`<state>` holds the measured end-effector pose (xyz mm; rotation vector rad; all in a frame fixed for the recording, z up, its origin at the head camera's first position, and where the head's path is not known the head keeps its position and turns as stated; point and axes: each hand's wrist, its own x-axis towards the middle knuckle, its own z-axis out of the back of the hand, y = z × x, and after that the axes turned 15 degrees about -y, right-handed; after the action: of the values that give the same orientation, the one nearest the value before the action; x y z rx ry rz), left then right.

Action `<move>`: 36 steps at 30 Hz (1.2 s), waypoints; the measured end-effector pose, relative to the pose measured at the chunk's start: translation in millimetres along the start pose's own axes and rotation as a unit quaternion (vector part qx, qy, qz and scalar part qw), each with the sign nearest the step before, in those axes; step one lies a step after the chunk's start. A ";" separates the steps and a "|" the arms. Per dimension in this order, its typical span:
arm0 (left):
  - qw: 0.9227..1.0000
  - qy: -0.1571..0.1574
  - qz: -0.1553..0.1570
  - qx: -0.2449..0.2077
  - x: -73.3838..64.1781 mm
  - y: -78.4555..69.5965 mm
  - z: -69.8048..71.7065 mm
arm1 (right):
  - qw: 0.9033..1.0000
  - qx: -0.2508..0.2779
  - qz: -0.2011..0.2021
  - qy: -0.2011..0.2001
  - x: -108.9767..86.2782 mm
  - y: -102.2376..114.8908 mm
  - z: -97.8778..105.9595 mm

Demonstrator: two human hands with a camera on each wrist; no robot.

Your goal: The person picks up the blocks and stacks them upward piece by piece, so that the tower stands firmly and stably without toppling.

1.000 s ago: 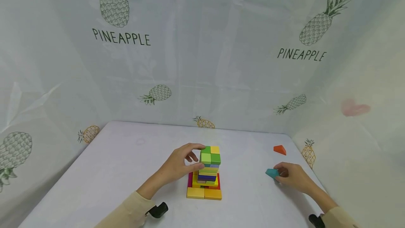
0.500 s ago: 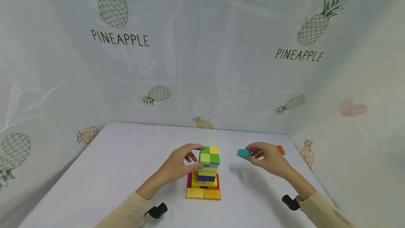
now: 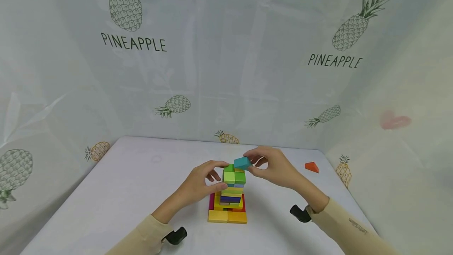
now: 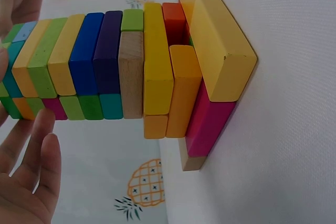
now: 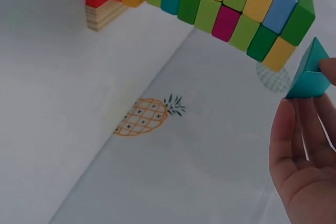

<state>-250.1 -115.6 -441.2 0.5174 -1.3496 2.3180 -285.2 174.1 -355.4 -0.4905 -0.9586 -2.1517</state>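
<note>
A tall tower of coloured wooden blocks (image 3: 231, 199) stands upright in the middle of the table, on a wider base of yellow and magenta blocks. My left hand (image 3: 198, 182) holds its upper left side, thumb at the front and index finger on the top green block; the fingers also show beside the stack in the left wrist view. A teal triangular block (image 5: 308, 77) is pinched between the thumb and fingers of my right hand (image 3: 274, 167). In the head view it hangs just over the tower's top right corner; whether it touches cannot be told.
An orange-red block (image 3: 312, 167) lies on the white table (image 3: 159, 184) toward the far right. Behind the table hangs a pale cloth (image 3: 226, 70) printed with pineapples. Black wrist cameras sit close to both sleeves.
My right hand has lifted the teal triangular block off the table at the right and carried it left to the tower's top. The left hand keeps its place on the tower.
</note>
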 end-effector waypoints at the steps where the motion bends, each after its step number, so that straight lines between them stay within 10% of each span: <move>1: 1.000 0.000 -0.001 -0.001 -0.2 0.2 0.1 | 1.000 0.000 0.004 0.005 1.5 1.3 -1.6; 36: 1.000 -0.009 -0.016 -0.016 -1.7 -2.3 -0.2 | 1.000 0.012 -0.003 0.029 12.0 7.4 -21.0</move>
<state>-247.4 -114.6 -440.5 0.5464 -1.3735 2.2683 -288.7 149.2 -358.5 -0.4122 -0.9534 -2.1447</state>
